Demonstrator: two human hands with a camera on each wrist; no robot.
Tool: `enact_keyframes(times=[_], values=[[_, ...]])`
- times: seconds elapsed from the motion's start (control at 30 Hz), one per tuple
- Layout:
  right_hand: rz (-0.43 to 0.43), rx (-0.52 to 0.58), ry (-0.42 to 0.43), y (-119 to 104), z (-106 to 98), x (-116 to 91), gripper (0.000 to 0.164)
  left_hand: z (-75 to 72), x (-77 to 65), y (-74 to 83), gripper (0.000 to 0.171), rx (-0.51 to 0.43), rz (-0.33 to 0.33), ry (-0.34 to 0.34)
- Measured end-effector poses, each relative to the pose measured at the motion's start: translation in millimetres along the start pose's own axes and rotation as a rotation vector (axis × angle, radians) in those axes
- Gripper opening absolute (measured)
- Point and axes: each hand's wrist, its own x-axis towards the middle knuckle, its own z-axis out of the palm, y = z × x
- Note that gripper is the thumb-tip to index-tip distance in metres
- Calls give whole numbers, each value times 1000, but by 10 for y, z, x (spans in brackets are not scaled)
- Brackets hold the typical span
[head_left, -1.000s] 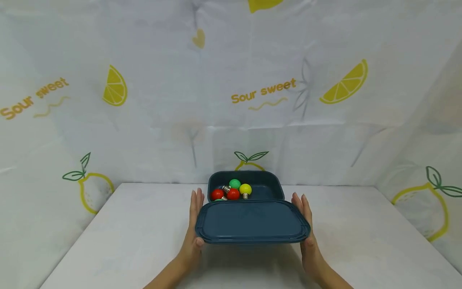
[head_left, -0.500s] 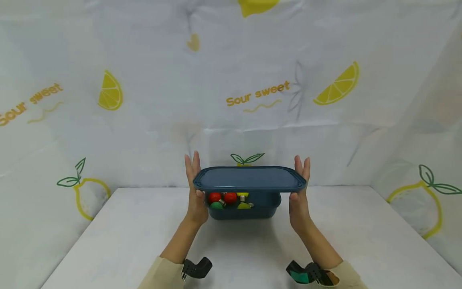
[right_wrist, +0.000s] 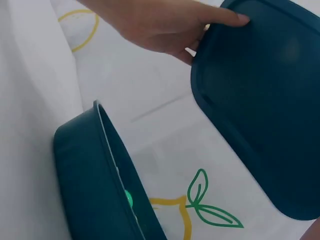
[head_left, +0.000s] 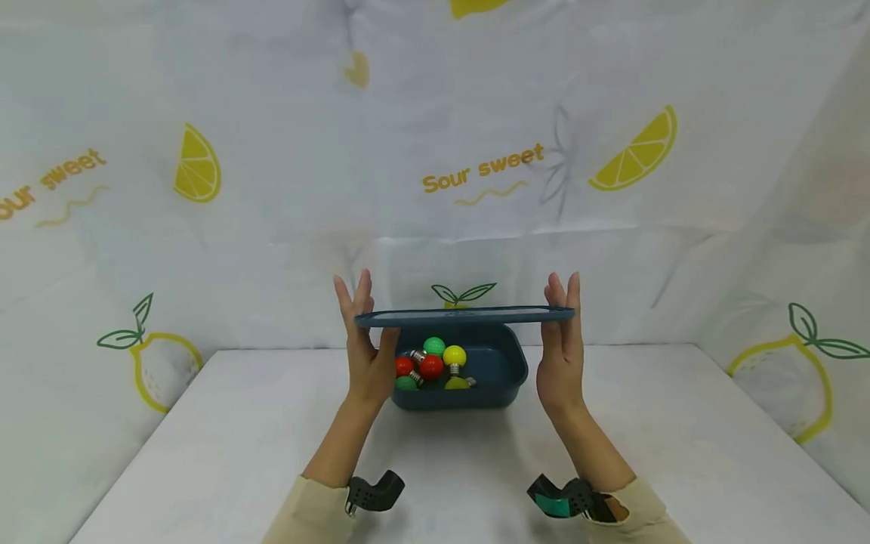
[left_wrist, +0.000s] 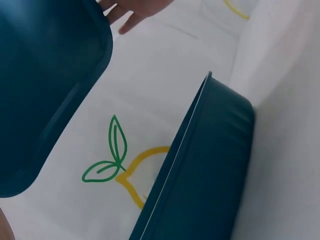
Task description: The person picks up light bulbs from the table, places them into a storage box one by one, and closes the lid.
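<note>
In the head view I hold a dark blue lid (head_left: 465,316) up between both hands, seen nearly edge-on above a matching open box (head_left: 451,399). My left hand (head_left: 368,374) grips its left end, the thumb under the lid and the fingers pointing up past the edge. My right hand (head_left: 561,374) holds the other end the same way. The right wrist view catches the left thumb (right_wrist: 235,19) pressed against the lid's underside. Inside the box lie several small light bulbs: red (head_left: 431,368), green (head_left: 434,347) and yellow (head_left: 455,356).
The box stands on a white table (head_left: 639,438), near the back, before a white lemon-printed sheet (head_left: 285,189). Beige sleeves (head_left: 307,510) and black wrist straps with mounts (head_left: 376,492) cover the lower forearms.
Both hands have carried the lid forward and up over the box. It has tipped from face-on to almost edge-on, and the bulbs show again beneath it.
</note>
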Motion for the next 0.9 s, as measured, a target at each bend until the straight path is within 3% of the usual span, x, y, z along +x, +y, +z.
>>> enact_keyframes(times=[0.17, 0.37, 0.5, 0.67, 0.8, 0.9], values=[[31, -56, 49, -23, 6, 13, 60, 10, 7, 9, 81, 60, -14, 22], [-103, -231, 182, 10, -30, 33, 57, 26, 15, 14, 95, 169, 63, -6], [-192, -280, 188, 20, -33, 35, 67, 14, 36, 31, 103, 208, 127, -1], [-340, -478, 164, 59, -30, 44, 73, -16, 55, 39, 101, 265, 189, 23], [-436, -624, 140, 63, -16, 45, 70, -49, 64, 58, 93, 296, 171, 23], [-503, -686, 129, 57, -24, 52, 63, -63, 71, 54, 78, 306, 160, 23]])
